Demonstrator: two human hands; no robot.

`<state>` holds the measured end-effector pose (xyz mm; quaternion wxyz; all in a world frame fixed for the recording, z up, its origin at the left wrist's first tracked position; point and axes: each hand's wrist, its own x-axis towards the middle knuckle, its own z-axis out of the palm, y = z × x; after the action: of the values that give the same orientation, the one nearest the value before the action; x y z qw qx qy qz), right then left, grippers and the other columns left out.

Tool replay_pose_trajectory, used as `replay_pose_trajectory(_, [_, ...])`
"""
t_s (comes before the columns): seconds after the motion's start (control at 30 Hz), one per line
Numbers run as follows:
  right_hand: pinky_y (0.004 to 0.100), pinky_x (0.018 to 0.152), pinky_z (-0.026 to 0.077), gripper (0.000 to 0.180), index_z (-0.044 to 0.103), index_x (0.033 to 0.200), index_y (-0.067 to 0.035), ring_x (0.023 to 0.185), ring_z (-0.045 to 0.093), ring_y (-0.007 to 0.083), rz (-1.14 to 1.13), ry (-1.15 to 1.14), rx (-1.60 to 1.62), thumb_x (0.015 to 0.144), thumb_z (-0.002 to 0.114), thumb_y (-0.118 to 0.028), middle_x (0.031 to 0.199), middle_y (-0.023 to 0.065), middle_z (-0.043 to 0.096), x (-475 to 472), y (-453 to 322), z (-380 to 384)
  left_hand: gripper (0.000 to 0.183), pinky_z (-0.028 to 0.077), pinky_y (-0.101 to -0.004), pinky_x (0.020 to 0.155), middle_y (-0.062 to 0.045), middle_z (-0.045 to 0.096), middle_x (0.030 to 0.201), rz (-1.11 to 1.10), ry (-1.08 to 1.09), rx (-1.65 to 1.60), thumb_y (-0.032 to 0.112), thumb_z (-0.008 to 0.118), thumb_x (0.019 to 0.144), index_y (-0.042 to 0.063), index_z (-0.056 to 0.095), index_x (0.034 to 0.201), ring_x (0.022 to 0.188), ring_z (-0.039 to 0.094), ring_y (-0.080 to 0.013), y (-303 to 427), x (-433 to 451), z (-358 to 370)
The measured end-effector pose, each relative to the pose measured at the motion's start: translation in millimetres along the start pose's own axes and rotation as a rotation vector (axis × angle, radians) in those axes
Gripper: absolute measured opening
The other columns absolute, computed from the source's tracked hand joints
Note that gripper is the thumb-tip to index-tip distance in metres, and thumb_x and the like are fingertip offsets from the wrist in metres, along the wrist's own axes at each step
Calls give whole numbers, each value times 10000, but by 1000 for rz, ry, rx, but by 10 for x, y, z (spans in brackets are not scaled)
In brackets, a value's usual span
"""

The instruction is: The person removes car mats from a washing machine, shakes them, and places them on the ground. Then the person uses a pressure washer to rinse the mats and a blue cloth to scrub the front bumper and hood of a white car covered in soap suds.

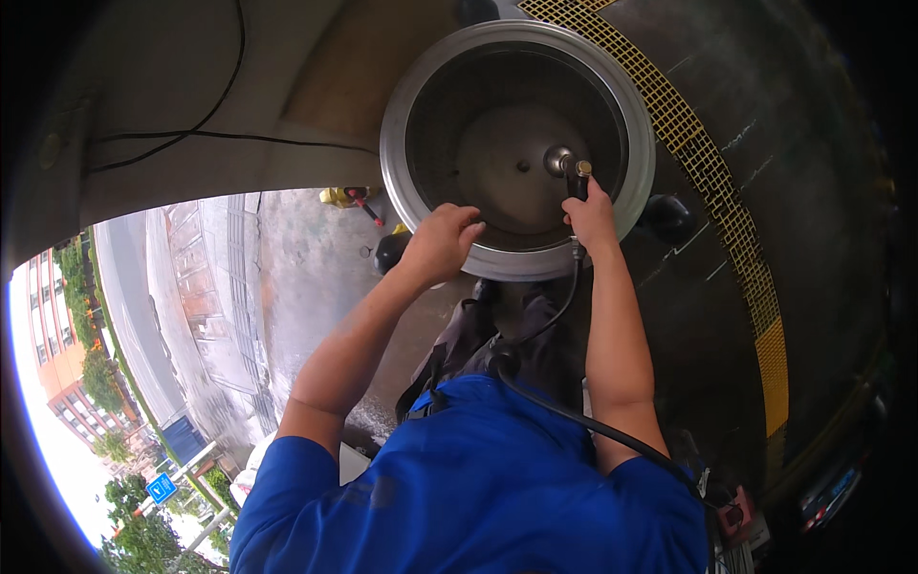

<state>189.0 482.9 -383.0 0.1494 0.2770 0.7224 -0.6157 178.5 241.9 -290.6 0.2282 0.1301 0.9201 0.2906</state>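
Note:
A large round metal vessel with a wide pale rim [398, 154] stands before me, its inside dark and its floor marked by a small round spot. My right hand [594, 217] is closed around the dark handle of a power tool with a round disc head [561, 161] and a brass-coloured knob; the disc is inside the vessel. From the handle's lower end a dark hose [574, 283] runs down towards my waist. My left hand [448, 240] is over the near left part of the rim, fingers bent; whether anything small is between the fingertips cannot be told.
Dark rounded objects [668, 219] stand beside the vessel at right and lower left. A red-and-black tool [366, 206] lies left on the concrete floor. Yellow grating [674, 118] curves along the right. Black cables [280, 140] cross a grey surface at upper left. A thick black hose [609, 430] crosses my body.

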Motion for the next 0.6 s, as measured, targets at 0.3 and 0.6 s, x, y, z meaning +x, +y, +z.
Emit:
replay_pose_trajectory(0.3, [383, 729, 485, 621, 487, 1337, -109, 738, 629, 301, 155, -50, -242, 718, 542, -116, 793, 164, 643, 578, -158, -99, 226, 490, -422, 861, -189, 652, 1024, -291, -416, 707, 167, 562, 855, 37, 683, 995, 983, 618, -357, -1957, 2391, 760])
replay_pose_trajectory(0.6, [334, 613, 451, 546, 497, 1296, -56, 587, 533, 208, 213, -211, -61, 752, 530, -94, 662, 110, 536, 497, -260, -234, 344, 432, -510, 950, -165, 578, 1236, -77, -341, 758, 234, 458, 906, 61, 630, 1148, 1127, 564, -343, -3243, 2293, 2133])
